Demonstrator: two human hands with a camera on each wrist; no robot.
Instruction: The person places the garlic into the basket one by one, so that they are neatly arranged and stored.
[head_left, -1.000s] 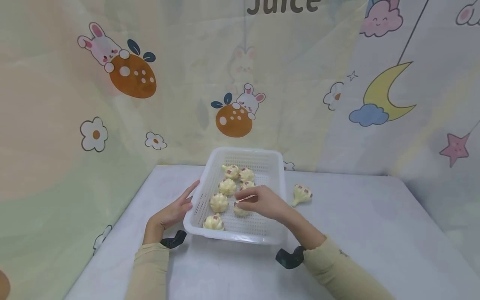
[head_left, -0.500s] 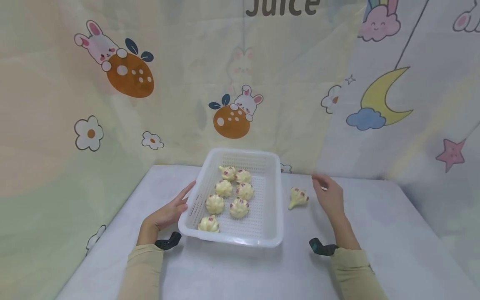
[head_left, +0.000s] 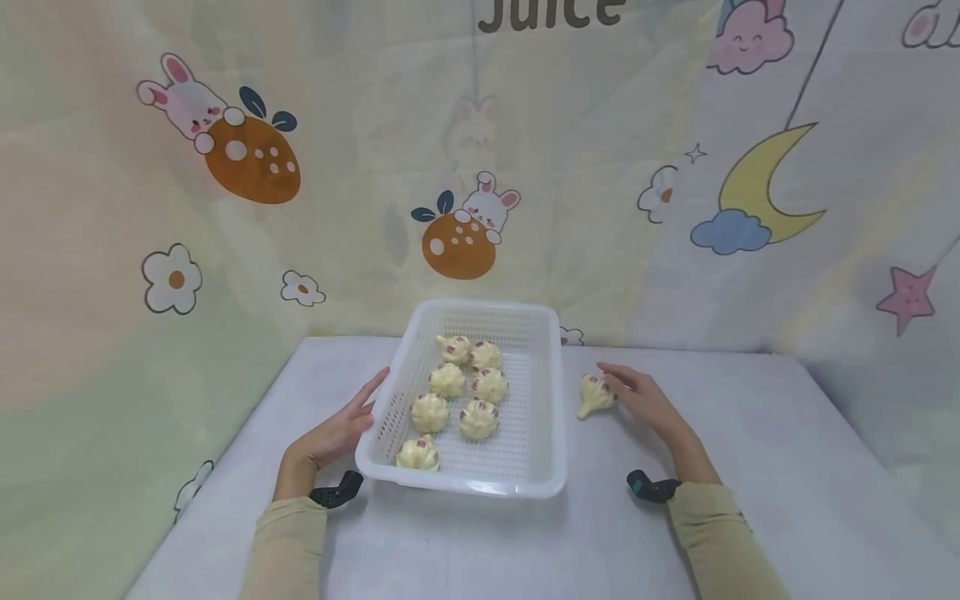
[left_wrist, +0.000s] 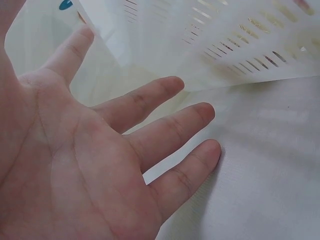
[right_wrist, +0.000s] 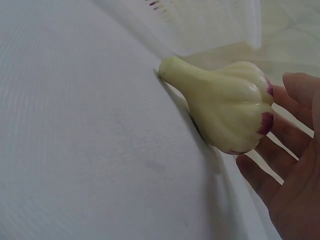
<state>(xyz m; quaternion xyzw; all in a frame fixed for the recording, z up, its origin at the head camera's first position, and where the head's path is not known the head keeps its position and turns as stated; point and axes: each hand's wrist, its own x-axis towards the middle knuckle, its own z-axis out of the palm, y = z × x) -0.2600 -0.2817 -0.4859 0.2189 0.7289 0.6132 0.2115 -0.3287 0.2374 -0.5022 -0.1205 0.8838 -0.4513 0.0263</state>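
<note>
A white plastic basket (head_left: 532, 487) with slotted walls stands on the table and holds several garlic bulbs (head_left: 478, 418), pale with purple marks. My left hand (head_left: 337, 433) is at its left side with fingers spread. In the left wrist view the palm faces up beside the wall of the basket, and the fingers grip nothing. To the right of the basket, one more garlic bulb (right_wrist: 230, 105) lies on its side on the table, its stem towards the basket. My right hand (head_left: 643, 404) reaches over its rounded end with loosely bent fingers; whether they touch it I cannot tell.
The table (head_left: 465, 550) is covered with a white cloth. Close behind the basket hangs a printed curtain (head_left: 352, 183), which also runs along the left and right sides. A black wrist camera (head_left: 651, 487) sticks out from each forearm.
My right hand left the inside of the basket, swung right past the lone garlic bulb, then came back left to it. The left hand stayed beside the basket.
</note>
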